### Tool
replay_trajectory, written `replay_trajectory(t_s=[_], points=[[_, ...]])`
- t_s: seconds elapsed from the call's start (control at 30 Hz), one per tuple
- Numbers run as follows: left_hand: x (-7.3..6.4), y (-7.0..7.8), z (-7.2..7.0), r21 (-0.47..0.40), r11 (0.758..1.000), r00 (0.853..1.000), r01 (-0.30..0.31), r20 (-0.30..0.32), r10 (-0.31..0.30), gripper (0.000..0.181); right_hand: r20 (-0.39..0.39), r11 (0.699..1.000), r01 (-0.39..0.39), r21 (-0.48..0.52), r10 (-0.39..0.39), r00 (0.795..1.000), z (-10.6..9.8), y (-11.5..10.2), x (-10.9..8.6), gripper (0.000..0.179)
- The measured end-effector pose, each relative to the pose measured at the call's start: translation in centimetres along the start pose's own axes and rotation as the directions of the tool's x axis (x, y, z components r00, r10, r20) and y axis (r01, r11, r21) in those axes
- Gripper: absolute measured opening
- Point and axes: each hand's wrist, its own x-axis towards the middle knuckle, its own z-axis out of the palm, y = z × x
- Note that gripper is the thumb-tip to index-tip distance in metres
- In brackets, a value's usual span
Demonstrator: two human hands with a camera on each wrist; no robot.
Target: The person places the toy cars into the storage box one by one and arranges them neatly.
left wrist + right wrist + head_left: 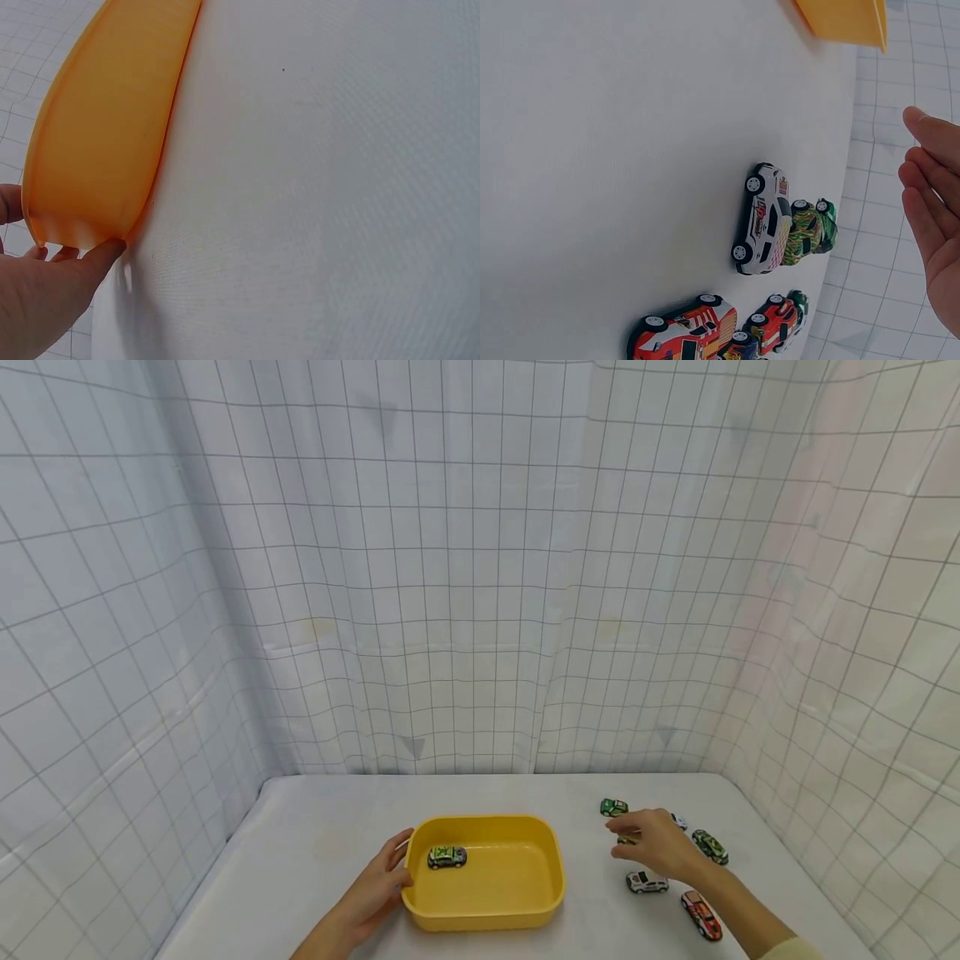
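Note:
A shallow yellow tray point(483, 922) stands on the white table, and a green toy car point(447, 857) lies inside it near the left wall. My left hand point(372, 893) holds the tray's left end. In the left wrist view the thumb point(109, 255) is on the lower wall and other fingers are at the far side. My right hand point(654, 842) is over the group of toy cars with fingers loosely extended, and nothing shows in its grasp. Nearest to it is a yellow-green patterned toy car point(804, 234), partly hidden behind a white toy car point(765, 221).
More toy cars lie right of the tray: a green one point(614, 807) at the back, a dark green one point(709, 847) at the far right, and a red one point(702, 916) in front. White gridded curtains point(480, 610) enclose the table's back and sides.

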Motion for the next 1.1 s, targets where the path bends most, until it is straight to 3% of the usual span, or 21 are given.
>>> replay_trajectory(t_s=[0.8, 1.1], points=[[-0.1, -0.2, -0.1, 0.002, 1.000, 1.000, -0.005, 0.014, 0.005, 0.085, -0.005, 1.000, 0.010, 0.016, -0.010, 1.000, -1.3, 1.5, -2.3, 0.037], [-0.1, -0.4, -0.2, 0.011, 1.000, 1.000, -0.009, 0.013, 0.009, 0.086, -0.029, 0.998, -0.025, -0.055, 0.024, 0.999, -1.4, 2.3, -3.3, 0.037]])
